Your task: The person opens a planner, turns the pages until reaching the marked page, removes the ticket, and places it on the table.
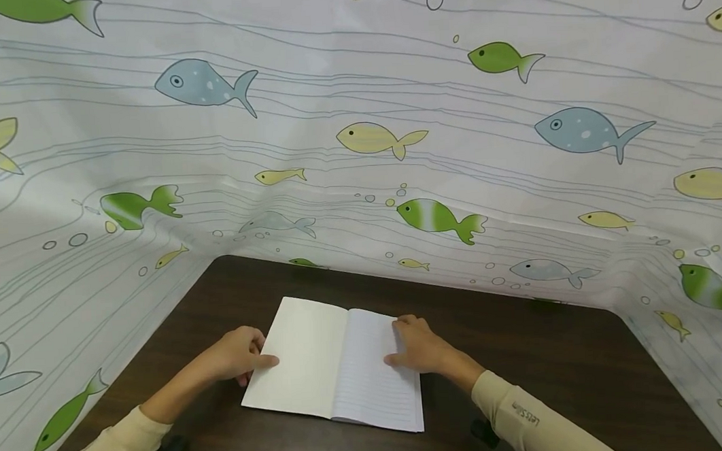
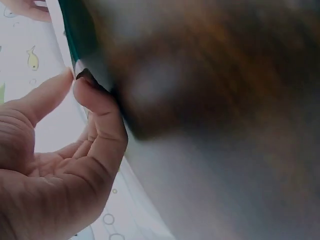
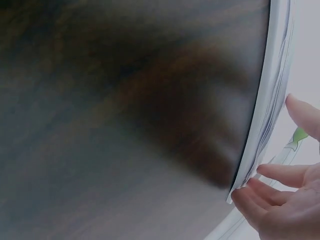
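Holding the opened notebook (image 1: 327, 363) by its 9 o'clock edge, your left hand (image 1: 240, 356) has its thumb on the blank left page (image 1: 301, 361) and its index finger bent underneath, where the left-wrist view shows a dark green underside (image 2: 79, 32). At about 3 o'clock, your right hand (image 1: 418, 346) touches the ruled page (image 1: 372, 381) and its edge, thumb spread apart from the fingers; whether it bears any weight, you cannot tell.

The notebook is near 6 o'clock in the head view, at the dark tabletop (image 1: 514, 333). Expect it to be light and bendy, with leaves that may slide over one another and crease if tugged singly. Best take cover and leaves together, at 9 and 3 o'clock.

You can read no words on its pages; your right sleeve (image 1: 539, 420), at 4 o'clock, carries lettering that seems to say "LetsSlim".
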`<state>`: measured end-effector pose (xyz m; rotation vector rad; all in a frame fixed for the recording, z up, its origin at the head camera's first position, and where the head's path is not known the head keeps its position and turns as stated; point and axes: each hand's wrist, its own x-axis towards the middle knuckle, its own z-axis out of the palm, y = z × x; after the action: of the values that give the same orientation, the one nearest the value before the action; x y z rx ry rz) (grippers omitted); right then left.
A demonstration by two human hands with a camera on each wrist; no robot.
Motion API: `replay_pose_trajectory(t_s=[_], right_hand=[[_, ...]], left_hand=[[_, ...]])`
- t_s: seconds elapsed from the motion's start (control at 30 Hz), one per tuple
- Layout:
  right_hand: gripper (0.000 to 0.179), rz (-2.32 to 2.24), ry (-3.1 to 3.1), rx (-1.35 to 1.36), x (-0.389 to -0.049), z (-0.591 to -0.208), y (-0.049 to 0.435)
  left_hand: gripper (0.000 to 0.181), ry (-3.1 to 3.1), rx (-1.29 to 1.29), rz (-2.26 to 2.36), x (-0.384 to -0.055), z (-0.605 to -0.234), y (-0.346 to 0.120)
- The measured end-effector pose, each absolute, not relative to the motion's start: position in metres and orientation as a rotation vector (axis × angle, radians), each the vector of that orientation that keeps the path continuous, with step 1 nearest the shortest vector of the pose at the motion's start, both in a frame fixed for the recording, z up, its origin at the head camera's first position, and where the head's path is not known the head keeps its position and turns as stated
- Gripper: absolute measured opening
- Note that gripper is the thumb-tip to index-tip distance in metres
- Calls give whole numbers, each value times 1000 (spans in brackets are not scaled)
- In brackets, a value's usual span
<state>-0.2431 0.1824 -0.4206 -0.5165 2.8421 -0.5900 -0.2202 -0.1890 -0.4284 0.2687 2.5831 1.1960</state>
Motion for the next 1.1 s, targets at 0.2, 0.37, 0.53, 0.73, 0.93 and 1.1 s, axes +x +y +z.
replay_pose_trajectory(t_s=[0.2, 0.37, 0.53, 0.73, 0.93, 1.1], right_hand=[[91, -562, 2857, -463, -246, -420, 189], [98, -548, 2871, -433, -248, -421, 195], [99, -526, 2886, -414, -252, -422, 197], [98, -494, 2903, -389, -264, -423, 198], [93, -447, 2939, -361, -272, -425, 203], [91, -419, 2955, -367, -273, -423, 204]], left_hand=[[27, 2584, 214, 1124, -220, -424, -186], [31, 2583, 218, 1053, -223, -418, -184], [34, 2636, 217, 985, -222, -417, -178], [35, 2702, 226, 929, -226, -421, -171], [36, 2688, 228, 930, -235, -421, -165], [36, 2680, 232, 920, -243, -420, -164]])
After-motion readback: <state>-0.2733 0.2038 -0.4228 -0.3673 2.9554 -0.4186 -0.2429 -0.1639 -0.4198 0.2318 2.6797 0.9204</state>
